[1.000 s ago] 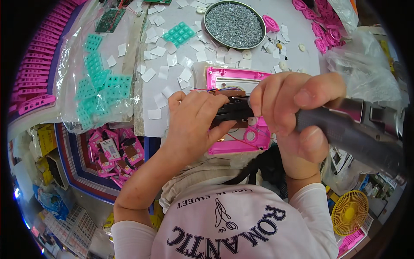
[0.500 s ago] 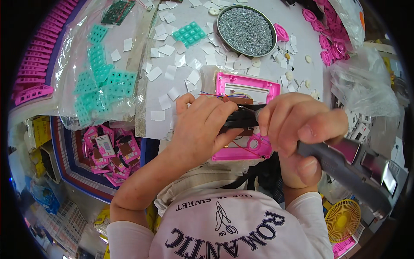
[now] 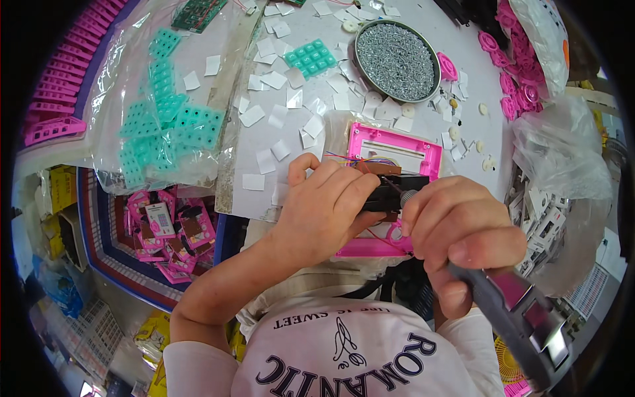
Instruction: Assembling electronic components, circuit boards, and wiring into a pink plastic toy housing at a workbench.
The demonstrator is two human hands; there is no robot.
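My left hand (image 3: 327,212) presses its fingers round a black plastic part (image 3: 411,184) seated in a pink plastic casing (image 3: 432,159). Thin coloured wires (image 3: 362,160) and a brown board (image 3: 376,169) show beside those fingers. My right hand (image 3: 460,228) is closed round a grey electric screwdriver (image 3: 506,308), whose body slants down to the right. Its thin bit meets or nearly meets the black part; whether it touches a screw I cannot make out. The hands cover much of the casing's near half.
Beyond the casing stands a round metal tray (image 3: 358,61) full of small screws (image 3: 400,58). White square pieces (image 3: 266,161) litter the table, with teal keypads (image 3: 311,58) among them and on the left. A blue basket (image 3: 99,231) of pink units sits lower left; pink parts (image 3: 519,92) lie far right.
The whole view has shifted, so the table appears lower and farther right. The screwdriver's body has swung nearer to me, its bit staying at the black part. My left hand keeps its hold.
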